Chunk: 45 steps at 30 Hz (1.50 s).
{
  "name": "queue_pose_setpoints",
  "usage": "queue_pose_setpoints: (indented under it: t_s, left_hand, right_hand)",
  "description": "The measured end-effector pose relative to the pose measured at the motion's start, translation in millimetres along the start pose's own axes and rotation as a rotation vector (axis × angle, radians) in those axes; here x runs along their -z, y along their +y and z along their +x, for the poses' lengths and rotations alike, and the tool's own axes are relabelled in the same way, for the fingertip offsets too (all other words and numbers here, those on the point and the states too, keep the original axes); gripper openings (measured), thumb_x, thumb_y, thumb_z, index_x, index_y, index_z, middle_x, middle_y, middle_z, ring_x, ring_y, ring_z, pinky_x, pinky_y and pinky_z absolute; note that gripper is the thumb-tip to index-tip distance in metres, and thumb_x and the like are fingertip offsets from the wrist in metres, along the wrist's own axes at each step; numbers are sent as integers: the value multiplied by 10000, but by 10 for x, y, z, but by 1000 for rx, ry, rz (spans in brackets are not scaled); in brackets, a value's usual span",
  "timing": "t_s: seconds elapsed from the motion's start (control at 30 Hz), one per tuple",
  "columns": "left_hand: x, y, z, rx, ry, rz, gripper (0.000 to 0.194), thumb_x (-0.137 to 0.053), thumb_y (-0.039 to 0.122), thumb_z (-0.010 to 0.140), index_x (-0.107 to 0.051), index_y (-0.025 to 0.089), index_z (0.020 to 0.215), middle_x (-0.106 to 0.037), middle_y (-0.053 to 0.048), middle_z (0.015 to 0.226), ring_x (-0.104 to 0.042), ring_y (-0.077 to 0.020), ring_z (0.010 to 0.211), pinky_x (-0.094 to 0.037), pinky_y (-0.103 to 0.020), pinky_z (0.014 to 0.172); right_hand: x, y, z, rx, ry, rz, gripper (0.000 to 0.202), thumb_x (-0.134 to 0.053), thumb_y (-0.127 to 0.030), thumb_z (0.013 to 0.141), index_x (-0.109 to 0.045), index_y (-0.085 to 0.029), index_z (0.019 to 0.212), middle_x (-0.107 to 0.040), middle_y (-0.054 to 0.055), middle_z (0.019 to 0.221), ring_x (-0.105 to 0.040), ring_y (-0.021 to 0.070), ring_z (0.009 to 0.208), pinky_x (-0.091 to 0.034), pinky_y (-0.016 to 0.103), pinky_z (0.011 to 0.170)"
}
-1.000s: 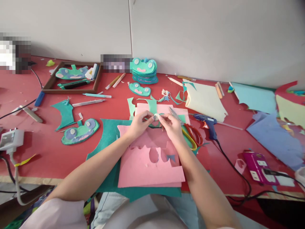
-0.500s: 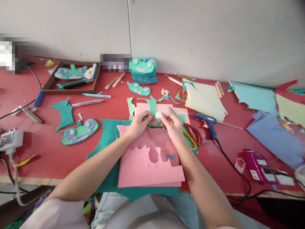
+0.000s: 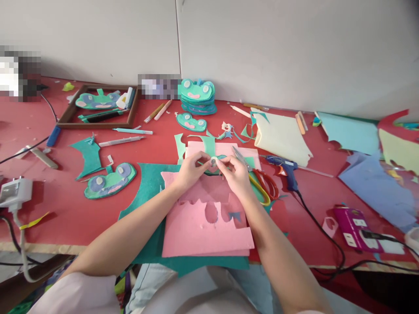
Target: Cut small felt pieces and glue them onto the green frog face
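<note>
Between the fingertips of both hands is a small white felt circle [image 3: 214, 161], partly covered by the fingers. My left hand [image 3: 194, 169] pinches its left side, and my right hand [image 3: 236, 171] pinches it from the right. Just below the fingers lies a green felt frog face [image 3: 212, 172], mostly hidden. Under my wrists are pink felt sheets [image 3: 203, 237] with cut-outs, lying over a dark green felt sheet [image 3: 147, 192]. Scissors [image 3: 266, 183] with red and yellow handles rest by my right hand.
A blue glue gun [image 3: 288, 168] lies at right, its cord running to a purple power strip [image 3: 352, 229]. At the back stands a stack of frog faces [image 3: 198, 96]. A brown tray [image 3: 98, 125] and a finished frog face [image 3: 111, 181] are at left.
The white circle has shifted slightly left and down and shows less of its face. My right hand has moved a little left, closer to my left fingertips, uncovering more of the scissor blades.
</note>
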<state>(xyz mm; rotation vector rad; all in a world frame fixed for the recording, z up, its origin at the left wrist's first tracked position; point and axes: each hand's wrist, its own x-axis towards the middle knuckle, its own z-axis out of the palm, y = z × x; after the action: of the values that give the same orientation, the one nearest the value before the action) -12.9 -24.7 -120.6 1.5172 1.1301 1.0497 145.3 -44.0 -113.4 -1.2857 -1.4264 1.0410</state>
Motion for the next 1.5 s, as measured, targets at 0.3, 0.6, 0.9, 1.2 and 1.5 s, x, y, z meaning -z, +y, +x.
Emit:
queue_pose_setpoints:
  t_s: [0.3,0.6,0.9,1.2,1.5]
  left_hand:
    - [18,6,-4,-16,31,57,337,-403,382,911,-574,171,712,-613,-5,673,-567,-119,658,-451,-234,662]
    - [35,26,6,3,-39,-81,356,-460,451,884,-562,165,698,-596,5,652,-522,-104,618,-437,-222,628]
    - [46,26,10,62,-65,-178,270,-593,427,816,-618,158,805,-624,0,678,-552,-98,634,-434,-213,614]
    - [26,-28,38,86,23,-206,267,-616,426,781,-594,160,785,-621,1,682,-584,-114,647,-432,-224,592]
    - [12,-13,32,72,23,-172,220,-597,386,790,-578,169,760,-617,1,667,-579,-116,637,-427,-232,579]
  right_hand:
    - [27,1,-8,163,80,-216,210,-557,-391,858,-576,-202,768,-631,4,712,-600,143,657,-467,251,544]
    - [96,28,8,659,69,-490,104,-522,-208,901,-620,-234,877,-666,22,824,-633,155,804,-535,332,798]
    - [143,-14,18,707,94,-554,141,-556,-204,888,-668,-246,963,-713,28,910,-653,166,869,-541,343,814]
    - [185,40,33,487,300,-547,198,-507,-313,911,-657,-206,983,-685,66,907,-622,147,725,-534,260,601]
    - [356,55,40,413,490,-564,242,-470,-339,916,-647,-177,891,-685,77,837,-612,144,698,-478,240,551]
